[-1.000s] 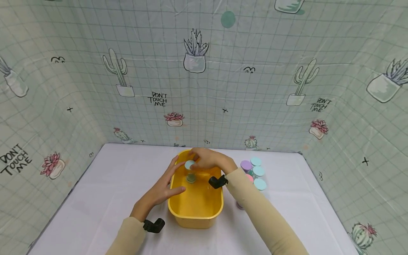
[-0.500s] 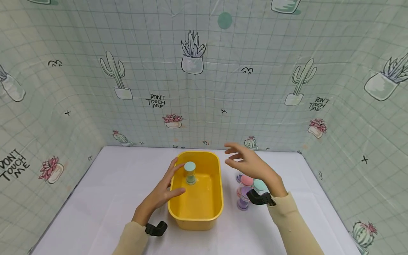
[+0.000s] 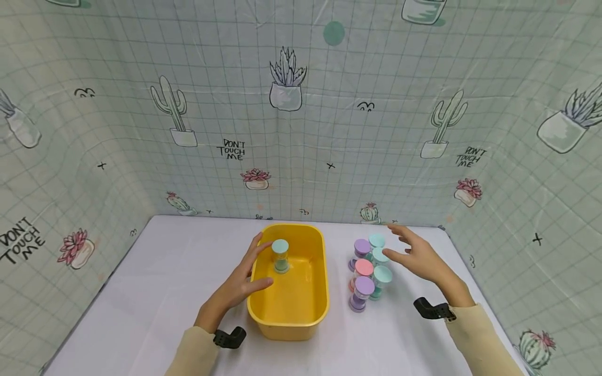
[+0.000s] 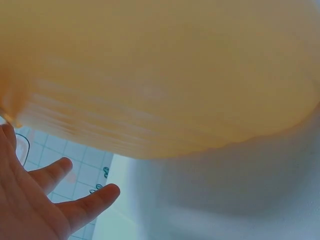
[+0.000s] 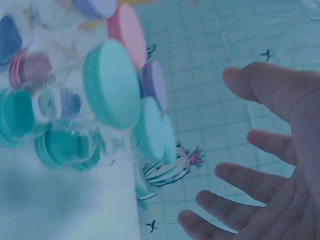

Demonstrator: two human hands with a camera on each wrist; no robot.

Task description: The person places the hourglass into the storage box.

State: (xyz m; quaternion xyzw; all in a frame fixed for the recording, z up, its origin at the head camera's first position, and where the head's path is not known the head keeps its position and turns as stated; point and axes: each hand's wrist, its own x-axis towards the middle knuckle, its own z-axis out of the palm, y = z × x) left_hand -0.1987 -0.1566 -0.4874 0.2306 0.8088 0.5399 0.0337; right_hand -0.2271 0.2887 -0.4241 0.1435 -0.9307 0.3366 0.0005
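I see one sand timer (image 3: 280, 247) in the yellow tub (image 3: 293, 300), six others (image 3: 364, 286) nearer the desk's (image 3: 188, 271) right edge; left hand (image 3: 237, 282), right hand (image 3: 420, 258): fingers wide.

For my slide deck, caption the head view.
One hourglass stands in a tub, left grip at its rim, right grip open beside the other hourglasses.

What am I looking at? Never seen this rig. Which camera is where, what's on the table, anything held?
No robot: a person's bare left hand and right hand. The wide picture comes from a head-worn camera; the other two from wrist cameras. On the white table stand a yellow bin, one teal-capped sand timer upright inside, and six more timers beside it, capped purple, pink and teal. The left hand is at the bin's rim, the right hand near those timers; neither appears to hold anything.
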